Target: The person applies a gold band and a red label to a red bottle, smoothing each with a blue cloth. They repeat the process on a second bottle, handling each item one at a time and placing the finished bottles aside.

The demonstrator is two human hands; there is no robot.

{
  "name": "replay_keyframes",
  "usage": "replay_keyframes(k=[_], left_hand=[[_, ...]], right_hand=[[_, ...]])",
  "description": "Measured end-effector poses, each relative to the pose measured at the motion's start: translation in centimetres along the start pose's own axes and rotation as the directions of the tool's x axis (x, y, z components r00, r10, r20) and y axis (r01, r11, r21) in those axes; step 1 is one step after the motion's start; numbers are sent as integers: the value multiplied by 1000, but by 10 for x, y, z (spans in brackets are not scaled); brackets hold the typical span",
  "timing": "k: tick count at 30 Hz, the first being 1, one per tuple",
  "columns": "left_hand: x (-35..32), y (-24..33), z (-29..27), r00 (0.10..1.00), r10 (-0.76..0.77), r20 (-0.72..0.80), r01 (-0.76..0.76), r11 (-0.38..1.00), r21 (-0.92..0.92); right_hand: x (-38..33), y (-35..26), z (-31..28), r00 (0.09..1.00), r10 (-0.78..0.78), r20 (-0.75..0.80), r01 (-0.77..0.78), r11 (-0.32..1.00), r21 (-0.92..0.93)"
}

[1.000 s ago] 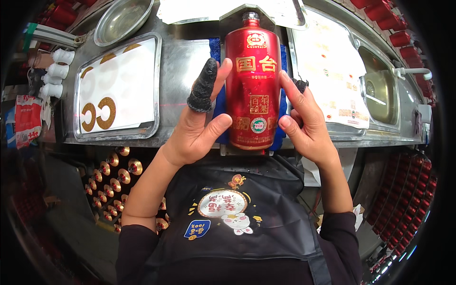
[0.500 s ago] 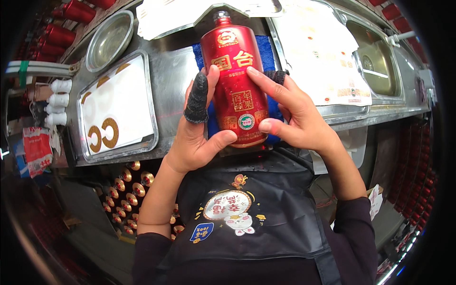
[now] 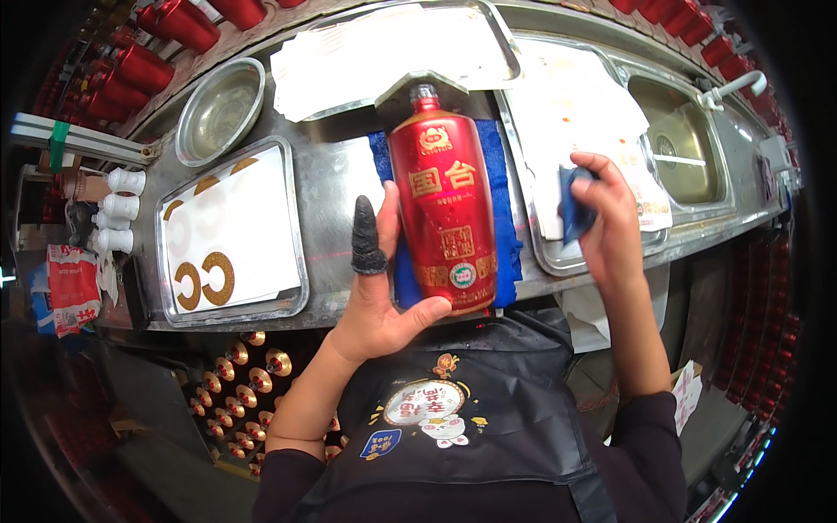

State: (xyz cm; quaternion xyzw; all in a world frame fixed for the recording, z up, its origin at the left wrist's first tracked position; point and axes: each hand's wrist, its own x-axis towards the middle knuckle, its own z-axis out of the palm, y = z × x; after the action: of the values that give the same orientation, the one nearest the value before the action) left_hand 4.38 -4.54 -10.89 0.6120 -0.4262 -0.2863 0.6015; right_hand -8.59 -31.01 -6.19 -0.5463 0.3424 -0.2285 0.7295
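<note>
A glossy red bottle (image 3: 445,213) with gold characters and a dark neck lies face up, its neck pointing away from me. Beneath it is a blue towel (image 3: 507,218). My left hand (image 3: 379,301) holds the bottle's lower left side, thumb across the front near the base, fingers along the edge. A black cover wraps one of its fingers. To the right of the bottle, above the sheets, my right hand (image 3: 610,222) grips a flat blue piece, perhaps a scraper (image 3: 575,207); its exact kind is unclear.
At left, a metal tray (image 3: 301,288) holds a sheet with gold C-shaped decals, near a round metal bowl (image 3: 253,78). White printed sheets (image 3: 392,52) lie in trays at the back and right. Beyond is a sink (image 3: 680,96). Red bottles (image 3: 187,26) line the back left.
My right hand has left the bottle, moved right and now holds the blue piece. My left hand stays on the bottle. The whole view has shifted, so the bench appears lower.
</note>
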Motion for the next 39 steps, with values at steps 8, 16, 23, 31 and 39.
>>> replay_keyframes(k=[8,16,23,31,39], left_hand=[[1,-3,6,999,-38,-30,31,979,-200],[2,-6,4,997,76,-31,-78,994,-82],[2,-11,4,997,29,-76,-48,964,-261],[-3,-8,-4,992,-118,-41,102,954,-281],[-10,-11,9,996,-63,-69,45,970,-240]], right_hand=[[-2,-33,90,326,-519,790,933,311,-181],[29,-51,110,178,-291,940,929,366,-62],[58,-37,99,176,-674,717,966,-20,-257],[-40,-10,26,282,-586,760,944,311,-111],[-48,2,43,6,-669,744,993,94,77]])
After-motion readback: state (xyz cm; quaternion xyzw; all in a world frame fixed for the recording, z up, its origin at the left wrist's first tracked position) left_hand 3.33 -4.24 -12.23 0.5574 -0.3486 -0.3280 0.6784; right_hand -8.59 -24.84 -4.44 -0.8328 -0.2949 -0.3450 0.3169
